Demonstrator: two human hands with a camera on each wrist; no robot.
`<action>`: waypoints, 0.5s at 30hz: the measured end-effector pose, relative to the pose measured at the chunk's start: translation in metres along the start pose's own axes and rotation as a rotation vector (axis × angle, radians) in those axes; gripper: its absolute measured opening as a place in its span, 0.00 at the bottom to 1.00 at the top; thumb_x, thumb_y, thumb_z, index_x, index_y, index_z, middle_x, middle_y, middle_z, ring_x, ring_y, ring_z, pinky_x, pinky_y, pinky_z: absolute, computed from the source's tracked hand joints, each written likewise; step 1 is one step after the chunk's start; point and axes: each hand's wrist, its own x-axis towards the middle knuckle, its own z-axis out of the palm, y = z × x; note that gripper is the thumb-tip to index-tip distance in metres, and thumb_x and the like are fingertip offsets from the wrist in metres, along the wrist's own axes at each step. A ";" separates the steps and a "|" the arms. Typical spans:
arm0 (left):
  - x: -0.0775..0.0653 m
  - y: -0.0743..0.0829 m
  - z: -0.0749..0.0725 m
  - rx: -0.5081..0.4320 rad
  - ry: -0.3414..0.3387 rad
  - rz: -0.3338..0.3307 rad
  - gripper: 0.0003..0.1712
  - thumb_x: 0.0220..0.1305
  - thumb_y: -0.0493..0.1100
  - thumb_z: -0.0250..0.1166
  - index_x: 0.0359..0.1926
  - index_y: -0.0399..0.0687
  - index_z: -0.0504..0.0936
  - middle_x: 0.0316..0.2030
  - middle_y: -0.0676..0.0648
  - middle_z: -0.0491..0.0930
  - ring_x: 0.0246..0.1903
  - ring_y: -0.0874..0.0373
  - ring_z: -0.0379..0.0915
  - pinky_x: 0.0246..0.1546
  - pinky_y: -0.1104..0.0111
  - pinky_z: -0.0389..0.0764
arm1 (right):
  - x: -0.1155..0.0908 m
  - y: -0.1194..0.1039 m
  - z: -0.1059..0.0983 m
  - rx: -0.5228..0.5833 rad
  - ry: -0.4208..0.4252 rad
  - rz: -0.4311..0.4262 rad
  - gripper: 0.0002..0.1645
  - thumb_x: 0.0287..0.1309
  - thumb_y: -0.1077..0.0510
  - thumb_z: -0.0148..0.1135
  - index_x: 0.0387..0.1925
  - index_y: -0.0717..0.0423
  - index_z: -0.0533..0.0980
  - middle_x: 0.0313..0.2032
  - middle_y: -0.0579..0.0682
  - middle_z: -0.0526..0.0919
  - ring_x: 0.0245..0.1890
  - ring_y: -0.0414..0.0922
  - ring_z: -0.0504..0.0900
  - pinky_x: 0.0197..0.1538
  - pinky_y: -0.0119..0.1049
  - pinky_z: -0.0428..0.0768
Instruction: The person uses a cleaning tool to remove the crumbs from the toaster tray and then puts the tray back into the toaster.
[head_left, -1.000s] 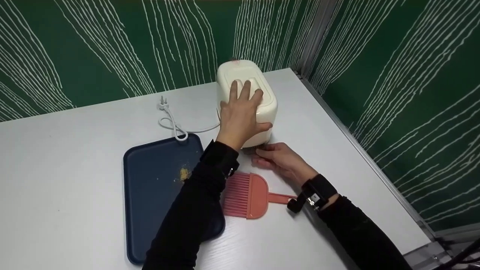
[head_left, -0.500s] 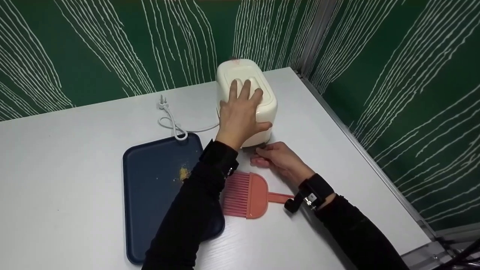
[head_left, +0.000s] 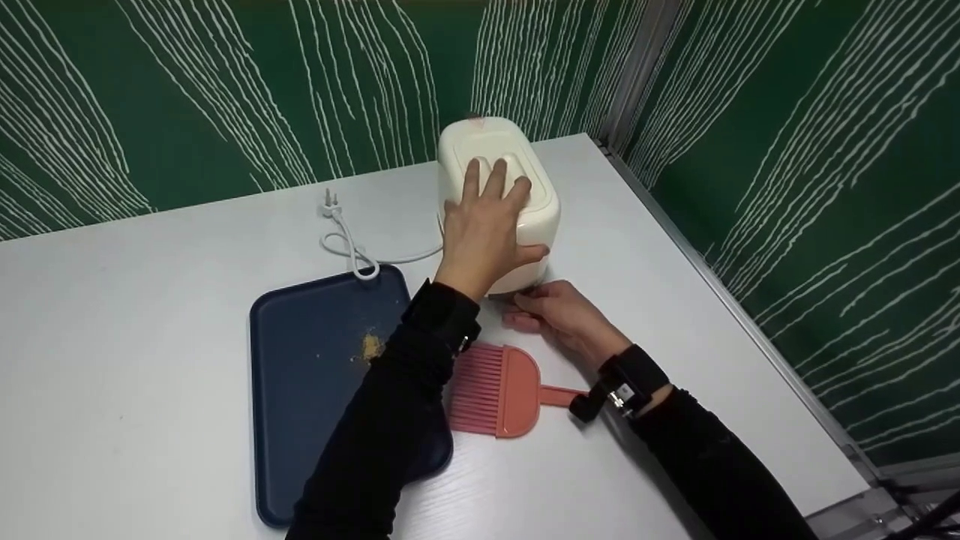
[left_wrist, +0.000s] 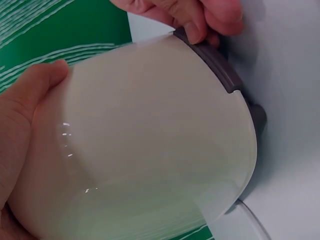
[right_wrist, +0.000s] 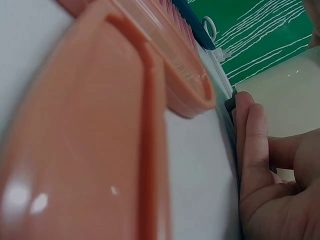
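Observation:
A cream-white toaster (head_left: 541,214) stands upright near the back of the white table. My left hand (head_left: 480,236) rests on its top, fingers spread across the slotted face and thumb against the near end. At the toaster's lower near edge, my right hand (head_left: 566,315) pinches a dark crumb tray handle (left_wrist: 215,65) between thumb and fingers. The left wrist view shows this dark strip at the toaster's base; the rest of the crumb tray is hidden. The right wrist view shows the right fingers (right_wrist: 256,135) low beside the toaster.
A dark blue tray (head_left: 300,420) with yellowish crumbs (head_left: 370,346) lies to the left, partly under my left sleeve. An orange brush (head_left: 519,390) lies between the tray and my right wrist. The toaster's white cord (head_left: 416,260) loops onto the tray's far edge. Green walls stand behind and right.
Both hands keep their places on the toaster. The head view shifts slightly, and a little less of the dark strip by the right fingertips shows now.

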 end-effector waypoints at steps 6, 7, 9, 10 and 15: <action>0.000 -0.001 0.001 -0.003 0.005 0.002 0.52 0.44 0.76 0.70 0.67 0.60 0.68 0.74 0.46 0.63 0.75 0.38 0.53 0.47 0.41 0.81 | 0.000 0.001 0.002 -0.020 0.022 -0.020 0.19 0.72 0.66 0.53 0.58 0.76 0.72 0.36 0.53 0.85 0.33 0.39 0.87 0.38 0.27 0.85; 0.000 -0.001 0.001 -0.001 0.008 0.001 0.52 0.44 0.76 0.70 0.67 0.60 0.68 0.74 0.46 0.63 0.75 0.39 0.53 0.47 0.41 0.81 | 0.000 0.001 0.003 -0.018 0.029 -0.023 0.19 0.71 0.66 0.53 0.58 0.76 0.72 0.36 0.53 0.85 0.33 0.40 0.87 0.39 0.27 0.85; 0.000 -0.001 0.001 0.004 0.012 0.000 0.52 0.44 0.76 0.70 0.67 0.60 0.69 0.74 0.46 0.63 0.75 0.39 0.53 0.46 0.41 0.81 | 0.000 0.002 0.004 -0.020 0.039 -0.028 0.19 0.71 0.66 0.53 0.57 0.76 0.73 0.37 0.54 0.85 0.33 0.40 0.87 0.40 0.28 0.85; 0.000 -0.001 0.001 0.007 0.012 0.000 0.52 0.44 0.76 0.70 0.67 0.60 0.69 0.74 0.46 0.63 0.75 0.39 0.53 0.47 0.41 0.81 | 0.000 0.002 0.004 -0.021 0.044 -0.029 0.19 0.71 0.67 0.53 0.57 0.76 0.72 0.38 0.54 0.85 0.34 0.41 0.87 0.41 0.29 0.86; 0.000 0.000 0.000 0.014 0.008 0.001 0.52 0.45 0.76 0.69 0.67 0.60 0.69 0.74 0.46 0.63 0.75 0.39 0.53 0.47 0.41 0.81 | -0.001 0.002 0.006 -0.068 0.073 -0.036 0.19 0.71 0.66 0.53 0.57 0.77 0.73 0.36 0.54 0.85 0.34 0.40 0.87 0.42 0.29 0.85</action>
